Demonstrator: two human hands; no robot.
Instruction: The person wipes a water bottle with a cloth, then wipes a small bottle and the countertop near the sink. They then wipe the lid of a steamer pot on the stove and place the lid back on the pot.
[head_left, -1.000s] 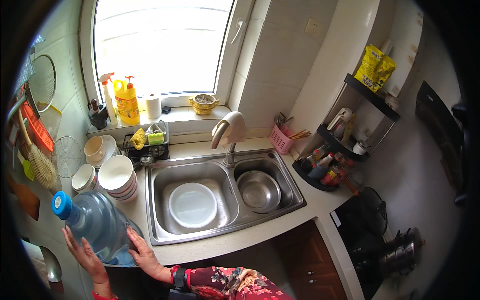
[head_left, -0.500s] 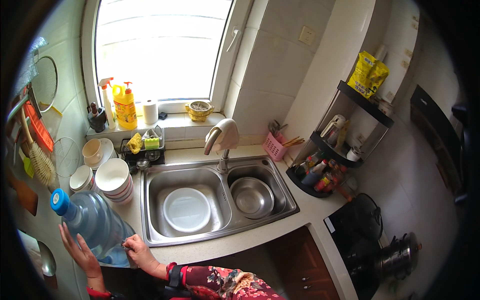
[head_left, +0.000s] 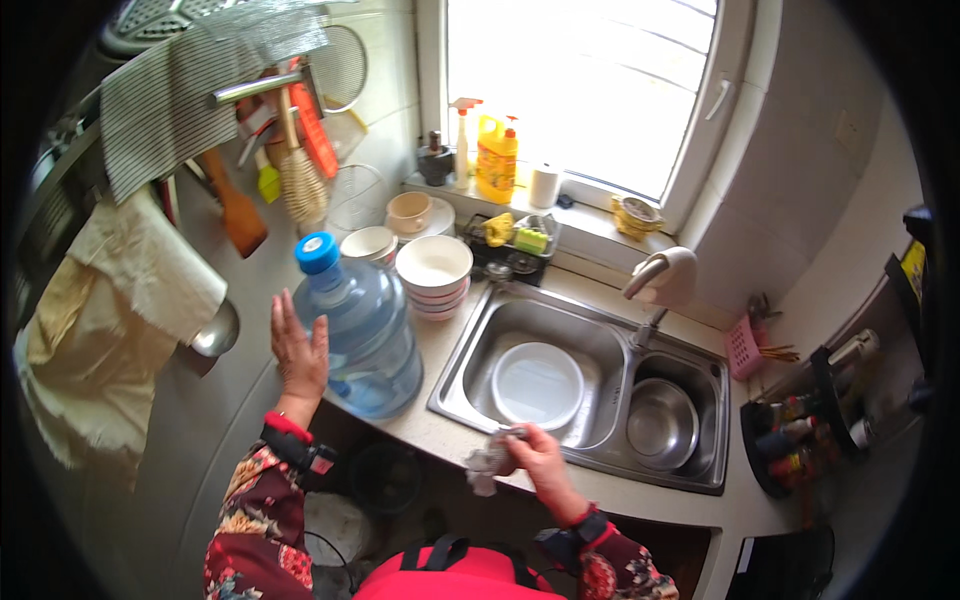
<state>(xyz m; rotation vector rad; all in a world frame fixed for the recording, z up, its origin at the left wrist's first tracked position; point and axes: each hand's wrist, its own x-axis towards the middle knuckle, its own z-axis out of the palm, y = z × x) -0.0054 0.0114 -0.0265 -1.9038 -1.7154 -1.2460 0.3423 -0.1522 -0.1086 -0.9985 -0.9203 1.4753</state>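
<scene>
The right hand (head_left: 535, 455) had left the big water bottle (head_left: 358, 325) and now pinched a grey rag (head_left: 487, 462) at the bench (head_left: 440, 430) edge. The left hand (head_left: 298, 350) stayed flat and spread against the bottle, beside the sink (head_left: 590, 370) and stacked bowls (head_left: 434, 275).

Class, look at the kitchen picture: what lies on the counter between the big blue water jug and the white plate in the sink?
In the head view, between the water jug and the white plate lie only a bare strip of counter and the sink's steel rim and wall.
</scene>
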